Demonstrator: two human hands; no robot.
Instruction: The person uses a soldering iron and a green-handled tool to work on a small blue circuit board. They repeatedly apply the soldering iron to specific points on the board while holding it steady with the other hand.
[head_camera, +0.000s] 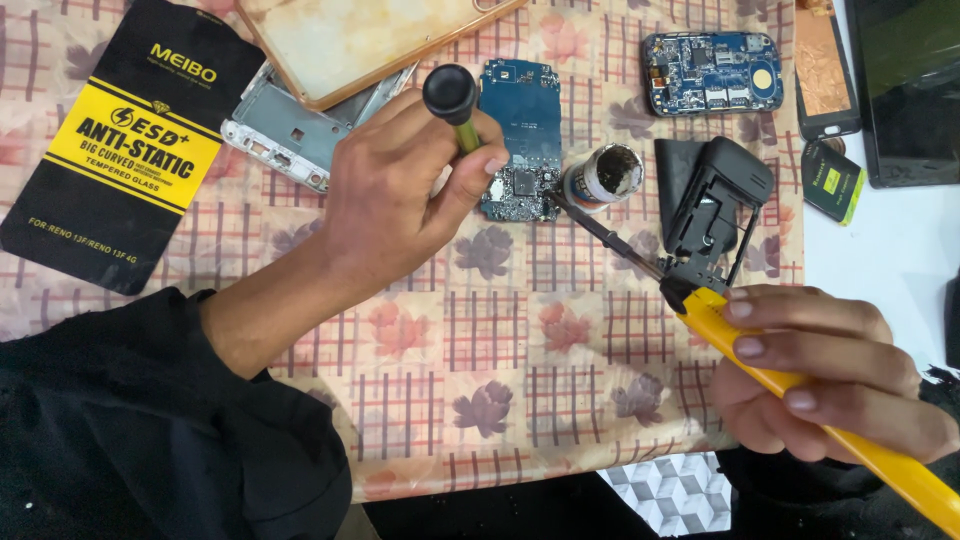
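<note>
Head camera, looking down: a tabletop (520, 400) covered by a checked, flower-printed cloth. The landmark is a blue rectangular circuit board (521, 140) lying flat near the cloth's upper middle.

The left hand (395, 190) sits just left of the board, its fingers (480, 165) clamped around a slim green-handled tool with a round black cap (450, 95), held upright at the board's left edge.

The right hand (820, 370), lower right of the board, has its fingers wrapped tight on a yellow-handled soldering iron (790, 380). Its dark metal tip (600, 228) reaches to the board's lower right corner, touching or just beside a small open pot of dark paste (607, 175).

A black plastic stand (715, 205) lies right of the pot; a second blue board (712, 72) lies upper right.

Judged risk: a slipping tip could tip the pot or scorch the cloth.
</note>
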